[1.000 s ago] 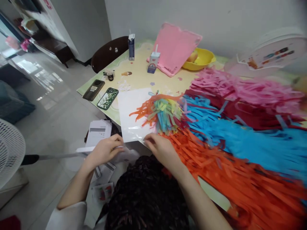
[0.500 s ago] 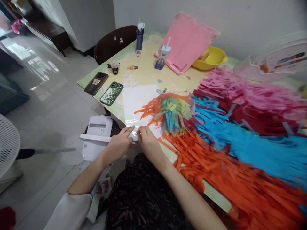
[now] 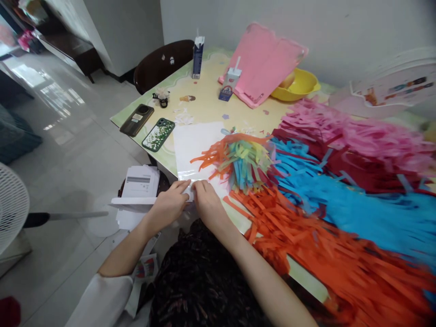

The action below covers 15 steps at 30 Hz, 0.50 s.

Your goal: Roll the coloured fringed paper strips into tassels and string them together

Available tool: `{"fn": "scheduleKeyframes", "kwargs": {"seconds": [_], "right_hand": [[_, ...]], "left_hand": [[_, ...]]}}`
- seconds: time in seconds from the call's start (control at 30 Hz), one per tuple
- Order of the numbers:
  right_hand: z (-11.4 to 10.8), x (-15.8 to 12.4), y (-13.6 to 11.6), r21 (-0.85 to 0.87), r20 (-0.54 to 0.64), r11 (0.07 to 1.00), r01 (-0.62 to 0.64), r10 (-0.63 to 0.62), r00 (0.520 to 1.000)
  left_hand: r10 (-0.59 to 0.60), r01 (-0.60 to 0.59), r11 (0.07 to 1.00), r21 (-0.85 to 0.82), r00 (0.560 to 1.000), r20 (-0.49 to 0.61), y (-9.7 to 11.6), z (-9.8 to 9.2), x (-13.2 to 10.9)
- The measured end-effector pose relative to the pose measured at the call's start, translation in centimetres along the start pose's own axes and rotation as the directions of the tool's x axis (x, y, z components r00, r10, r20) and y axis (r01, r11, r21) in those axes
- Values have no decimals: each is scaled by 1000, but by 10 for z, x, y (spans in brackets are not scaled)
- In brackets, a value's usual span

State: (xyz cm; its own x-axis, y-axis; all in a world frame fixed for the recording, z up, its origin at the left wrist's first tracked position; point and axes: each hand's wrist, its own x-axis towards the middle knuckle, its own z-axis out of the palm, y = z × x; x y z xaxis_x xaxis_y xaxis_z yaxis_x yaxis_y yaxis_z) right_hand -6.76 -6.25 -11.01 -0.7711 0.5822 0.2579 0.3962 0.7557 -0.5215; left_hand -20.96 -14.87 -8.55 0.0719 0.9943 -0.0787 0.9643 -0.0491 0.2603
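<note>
Drawn closer together, left hand [image 3: 170,200] and right hand [image 3: 207,200] seemingly press the sheet [image 3: 185,150] at its near edge; whether fingers [image 3: 198,187] clamp, I cannot tell.

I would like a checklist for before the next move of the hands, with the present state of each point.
1. Left hand at the white sheet's near end: ok.
2. Right hand close beside it: ok.
3. Sheet's near edge flat: cannot tell, fingers cover it.
4. Multicoloured strips off the sheet: not ok, some overlap it.
5. Green phone apart from both hands: ok.
</note>
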Motion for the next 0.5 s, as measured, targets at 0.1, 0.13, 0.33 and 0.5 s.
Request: {"fn": "scheduleKeyframes", "kwargs": {"seconds": [0.1, 0.13, 0.33, 0.5], "right_hand": [[-3, -2, 1, -12, 21, 1000, 10, -10, 1000], [-5, -3, 2, 18, 13, 1000, -10, 10, 1000], [-41, -6, 18, 704, -79, 665, -250, 422, 903], [-84, -14, 14, 925, -35, 329, -190, 570, 821]], "left_hand": [[-10, 10, 1000, -13, 1000, 5, 1, 0, 2], [-18, 18, 1000, -16, 1000, 9, 1, 0, 3], [-83, 89, 991, -100, 995, 63, 5, -13, 2], [-144, 87, 872, -481, 986, -82, 5, -49, -30]]}}
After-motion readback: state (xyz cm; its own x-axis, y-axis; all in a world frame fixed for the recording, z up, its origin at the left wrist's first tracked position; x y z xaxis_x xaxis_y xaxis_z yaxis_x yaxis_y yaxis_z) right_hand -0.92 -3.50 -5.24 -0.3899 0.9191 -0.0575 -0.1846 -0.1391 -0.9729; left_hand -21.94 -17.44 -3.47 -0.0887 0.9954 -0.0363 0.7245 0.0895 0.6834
